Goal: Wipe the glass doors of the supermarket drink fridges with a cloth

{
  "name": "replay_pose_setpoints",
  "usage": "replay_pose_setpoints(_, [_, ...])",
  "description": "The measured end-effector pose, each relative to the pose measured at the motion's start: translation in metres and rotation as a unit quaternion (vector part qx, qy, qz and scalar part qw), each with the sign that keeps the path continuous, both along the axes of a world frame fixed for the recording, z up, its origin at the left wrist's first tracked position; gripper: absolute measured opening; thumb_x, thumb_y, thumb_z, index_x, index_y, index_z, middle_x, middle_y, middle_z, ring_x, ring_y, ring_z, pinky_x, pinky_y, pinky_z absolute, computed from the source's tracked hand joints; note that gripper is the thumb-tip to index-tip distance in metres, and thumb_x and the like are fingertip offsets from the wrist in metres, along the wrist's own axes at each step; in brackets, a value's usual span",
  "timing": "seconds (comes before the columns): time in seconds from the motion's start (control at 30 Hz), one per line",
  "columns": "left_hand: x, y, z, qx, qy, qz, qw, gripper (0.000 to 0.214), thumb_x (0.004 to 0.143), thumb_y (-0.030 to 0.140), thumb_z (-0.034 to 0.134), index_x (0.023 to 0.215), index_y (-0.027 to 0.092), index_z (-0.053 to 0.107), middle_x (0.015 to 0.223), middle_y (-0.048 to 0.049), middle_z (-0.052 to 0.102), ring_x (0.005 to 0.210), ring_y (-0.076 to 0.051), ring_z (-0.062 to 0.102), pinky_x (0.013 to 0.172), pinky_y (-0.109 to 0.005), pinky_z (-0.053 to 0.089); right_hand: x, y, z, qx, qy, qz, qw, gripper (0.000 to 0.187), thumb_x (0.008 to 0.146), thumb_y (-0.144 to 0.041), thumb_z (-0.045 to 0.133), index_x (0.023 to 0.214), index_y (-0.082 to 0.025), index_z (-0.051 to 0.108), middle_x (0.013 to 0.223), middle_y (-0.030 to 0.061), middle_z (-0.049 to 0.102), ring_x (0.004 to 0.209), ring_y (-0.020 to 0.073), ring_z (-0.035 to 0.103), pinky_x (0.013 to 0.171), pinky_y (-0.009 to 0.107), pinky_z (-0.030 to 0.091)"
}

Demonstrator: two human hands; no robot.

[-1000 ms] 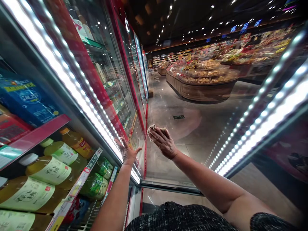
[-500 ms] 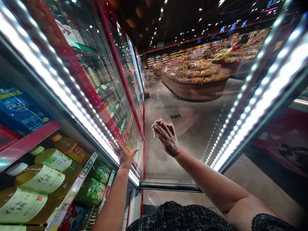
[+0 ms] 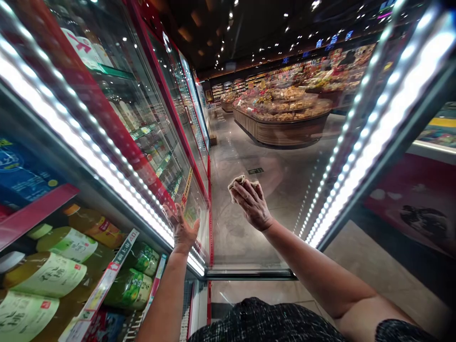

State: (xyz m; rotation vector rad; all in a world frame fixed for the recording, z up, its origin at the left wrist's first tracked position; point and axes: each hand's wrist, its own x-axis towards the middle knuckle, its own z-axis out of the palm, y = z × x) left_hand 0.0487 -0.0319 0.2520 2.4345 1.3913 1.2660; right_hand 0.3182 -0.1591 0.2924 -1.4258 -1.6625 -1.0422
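Under my right hand (image 3: 253, 205) is a crumpled beige cloth (image 3: 235, 186), pressed flat to the glass door (image 3: 245, 242) in front of me. Part of the cloth sticks out past my fingertips; the rest is hidden beneath the palm. My left hand (image 3: 183, 230) has its fingers spread and holds nothing. It rests by the lit edge of the door frame (image 3: 156, 223), next to the LED strip on the left; whether it bears on the frame or the glass I cannot tell.
Shelves with drink bottles (image 3: 50, 273) and a price rail (image 3: 107, 270) stand close at my left. A second LED strip (image 3: 359, 156) runs up the door's right side. Beyond the glass are red-framed coolers (image 3: 185, 137), a wood-sided display island (image 3: 281, 130) and a shop floor.
My right hand and the cloth have shifted slightly right on the glass. The left hand stays spread near the frame. The whole view has turned a little to the right.
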Motion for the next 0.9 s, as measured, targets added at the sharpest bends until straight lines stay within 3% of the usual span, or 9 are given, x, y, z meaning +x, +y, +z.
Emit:
replay_pose_setpoints(0.13, [0.002, -0.003, 0.006, 0.022, -0.045, -0.001, 0.999, 0.104, 0.084, 0.045, 0.073, 0.164, 0.019, 0.012, 0.171, -0.0216, 0.003, 0.160, -0.036, 0.006, 0.127, -0.057, 0.023, 0.005, -0.006, -0.024, -0.007, -0.005, 0.007, 1.000, 0.054, 0.101, -0.010, 0.046, 0.152, -0.028, 0.050, 0.144, 0.0052, 0.065, 0.149, 0.0186, 0.043, 0.132, 0.044, 0.015])
replay_pose_setpoints(0.27, [0.009, -0.002, 0.018, 0.067, -0.075, 0.049, 0.994, 0.119, 0.074, 0.058, 0.081, 0.163, 0.014, 0.014, 0.170, -0.0253, -0.004, 0.159, -0.039, -0.009, 0.127, -0.060, 0.018, 0.010, -0.014, -0.044, -0.002, -0.027, 0.016, 0.999, 0.057, 0.100, -0.007, 0.047, 0.153, -0.026, 0.049, 0.138, 0.0038, 0.069, 0.146, 0.0158, 0.047, 0.132, 0.039, 0.014])
replay_pose_setpoints(0.43, [0.022, 0.005, 0.034, -0.007, -0.033, 0.033, 0.999, 0.137, 0.065, 0.064, 0.086, 0.166, 0.024, 0.004, 0.172, -0.0204, -0.008, 0.159, -0.041, -0.006, 0.125, -0.064, 0.017, 0.021, -0.016, -0.023, -0.015, 0.017, -0.004, 1.000, 0.061, 0.099, -0.007, 0.047, 0.156, -0.029, 0.045, 0.148, 0.0054, 0.061, 0.150, 0.0192, 0.041, 0.131, 0.045, 0.016])
replay_pose_setpoints(0.57, [0.030, 0.009, 0.031, -0.049, -0.025, 0.026, 0.998, 0.143, 0.063, 0.065, 0.086, 0.166, 0.026, -0.006, 0.172, -0.0228, -0.006, 0.158, -0.045, 0.003, 0.121, -0.070, 0.020, 0.027, -0.014, -0.011, -0.014, 0.041, -0.025, 0.999, 0.062, 0.099, -0.007, 0.046, 0.156, -0.031, 0.044, 0.153, 0.0059, 0.057, 0.152, 0.0218, 0.038, 0.131, 0.050, 0.016])
replay_pose_setpoints(0.63, [0.030, 0.011, 0.026, -0.051, -0.018, 0.030, 0.998, 0.145, 0.064, 0.067, 0.084, 0.165, 0.026, -0.010, 0.171, -0.0242, -0.007, 0.157, -0.046, 0.005, 0.119, -0.072, 0.019, 0.029, -0.016, -0.018, 0.004, 0.032, -0.032, 0.999, 0.060, 0.099, -0.007, 0.046, 0.155, -0.030, 0.046, 0.150, 0.0058, 0.059, 0.152, 0.0211, 0.039, 0.131, 0.048, 0.015])
replay_pose_setpoints(0.8, [0.030, 0.012, 0.022, -0.043, -0.013, 0.039, 0.998, 0.146, 0.063, 0.067, 0.084, 0.164, 0.025, -0.012, 0.170, -0.0263, -0.011, 0.156, -0.047, 0.006, 0.119, -0.071, 0.019, 0.035, -0.030, -0.060, 0.024, 0.013, -0.045, 0.999, 0.058, 0.096, -0.006, 0.050, 0.151, -0.026, 0.052, 0.143, 0.0067, 0.066, 0.151, 0.0212, 0.041, 0.131, 0.046, 0.016])
replay_pose_setpoints(0.9, [0.031, 0.012, 0.022, -0.036, -0.014, 0.034, 0.999, 0.148, 0.063, 0.066, 0.085, 0.163, 0.026, -0.015, 0.170, -0.0261, -0.011, 0.156, -0.047, 0.006, 0.120, -0.071, 0.019, 0.041, -0.037, -0.066, 0.007, 0.015, -0.060, 0.998, 0.063, 0.094, -0.005, 0.050, 0.153, -0.029, 0.049, 0.147, 0.0061, 0.062, 0.150, 0.0213, 0.043, 0.131, 0.046, 0.018])
